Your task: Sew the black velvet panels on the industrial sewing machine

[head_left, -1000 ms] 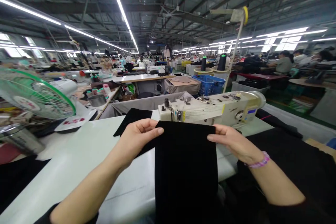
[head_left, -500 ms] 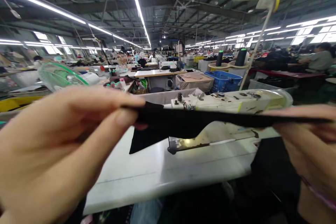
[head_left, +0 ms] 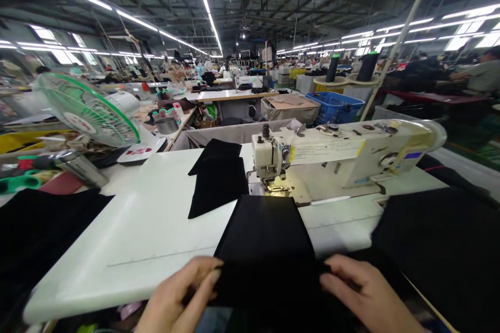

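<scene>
Your left hand (head_left: 182, 294) and right hand (head_left: 365, 291) each pinch one side of the black cloth panel (head_left: 265, 229), about equally near it. From your grip it runs forward across the tabletop's (head_left: 156, 234) near edge, long axis pointing away from you, its far end just short of the sewing machine's (head_left: 375, 140) presser foot (head_left: 269, 184). The machine's paper label (head_left: 320, 152) and the metal flask (head_left: 81, 167) carry print you can't read here.
</scene>
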Demonstrator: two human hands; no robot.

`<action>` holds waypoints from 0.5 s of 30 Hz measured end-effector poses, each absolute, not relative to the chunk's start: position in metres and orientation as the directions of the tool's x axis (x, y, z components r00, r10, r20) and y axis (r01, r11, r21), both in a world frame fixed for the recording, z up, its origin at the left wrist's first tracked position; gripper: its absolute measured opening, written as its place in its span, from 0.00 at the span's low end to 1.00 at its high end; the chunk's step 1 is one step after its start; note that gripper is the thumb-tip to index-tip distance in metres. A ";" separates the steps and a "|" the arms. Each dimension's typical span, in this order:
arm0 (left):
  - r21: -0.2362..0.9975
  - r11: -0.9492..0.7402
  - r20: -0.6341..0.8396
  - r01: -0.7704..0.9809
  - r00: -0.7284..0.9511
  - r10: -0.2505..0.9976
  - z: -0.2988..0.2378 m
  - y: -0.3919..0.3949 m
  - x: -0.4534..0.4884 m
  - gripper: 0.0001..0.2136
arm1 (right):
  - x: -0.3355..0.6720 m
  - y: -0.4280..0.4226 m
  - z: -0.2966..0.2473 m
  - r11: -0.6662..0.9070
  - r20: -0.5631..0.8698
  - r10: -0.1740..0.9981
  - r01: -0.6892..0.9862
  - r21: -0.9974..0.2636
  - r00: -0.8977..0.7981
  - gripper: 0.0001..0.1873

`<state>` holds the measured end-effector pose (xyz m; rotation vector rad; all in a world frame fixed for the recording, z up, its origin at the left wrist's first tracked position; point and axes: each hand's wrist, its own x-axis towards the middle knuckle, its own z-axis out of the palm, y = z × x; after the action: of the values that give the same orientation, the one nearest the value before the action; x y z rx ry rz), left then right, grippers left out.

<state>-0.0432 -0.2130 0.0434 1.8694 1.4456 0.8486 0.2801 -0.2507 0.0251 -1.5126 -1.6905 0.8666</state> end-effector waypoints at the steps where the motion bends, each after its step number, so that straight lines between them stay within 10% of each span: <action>1: 0.774 -0.211 0.079 0.597 0.239 0.968 0.044 -0.196 -0.037 0.14 | 0.275 -0.239 0.018 0.049 0.049 0.999 0.506 -0.861 -0.012 0.17; 9: 0.295 -0.229 0.084 0.928 0.213 0.973 0.032 -0.076 0.017 0.09 | 0.261 -0.132 -0.025 0.080 0.364 0.908 0.767 -0.637 0.207 0.11; 15: 0.168 -0.224 0.007 0.960 0.226 0.974 0.022 -0.054 0.027 0.06 | 0.261 -0.111 -0.037 0.026 0.364 0.908 0.840 -0.542 0.207 0.05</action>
<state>0.0265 -0.0535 0.0216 2.3561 1.8716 0.1661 0.2607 -0.1108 -0.0370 -1.8080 -1.6295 0.1280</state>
